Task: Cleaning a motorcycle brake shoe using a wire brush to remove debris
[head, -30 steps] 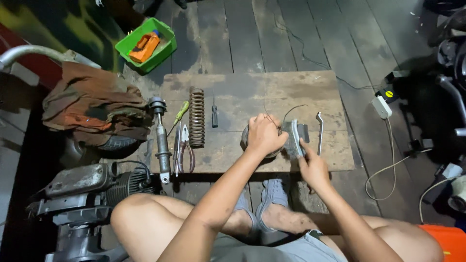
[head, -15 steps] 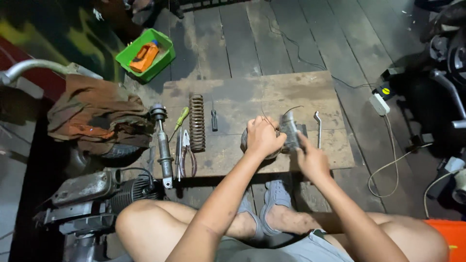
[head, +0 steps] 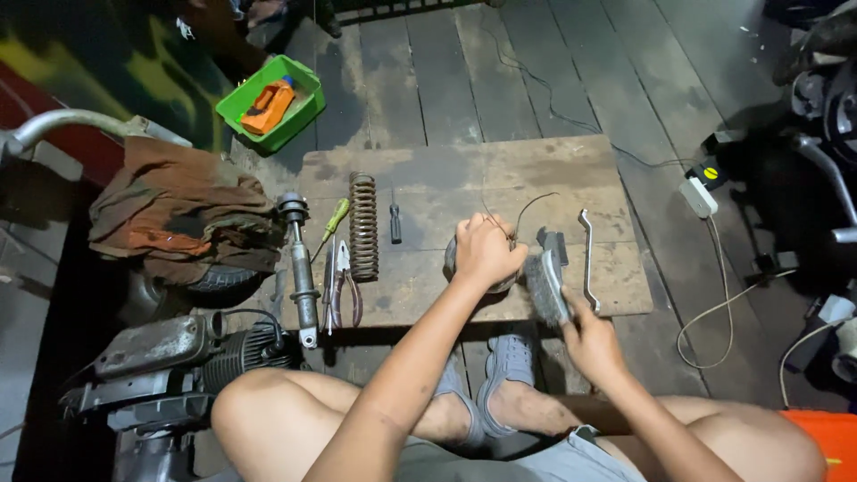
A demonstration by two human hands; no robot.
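Observation:
My left hand (head: pixel 486 251) is closed over a round grey metal part (head: pixel 453 259) on the wooden board (head: pixel 464 170); thin wires stick up from it. My right hand (head: pixel 591 338) grips the handle of a wire brush (head: pixel 544 284), whose bristle head lies just right of the metal part. A bent metal bar (head: pixel 586 260) lies on the board to the right of the brush.
On the board's left lie a coil spring (head: pixel 362 226), a shock absorber rod (head: pixel 301 270), pliers (head: pixel 340 287), a small black screwdriver (head: pixel 395 222) and a green-handled one (head: pixel 332 220). A green tray (head: pixel 270 103) sits beyond. Rags (head: pixel 174 210), an engine (head: pixel 170 353) and cables (head: pixel 723 308) surround me.
My right hand has drawn the wire brush back toward me, away from the metal part. My left hand stays on the part. The view shifted slightly.

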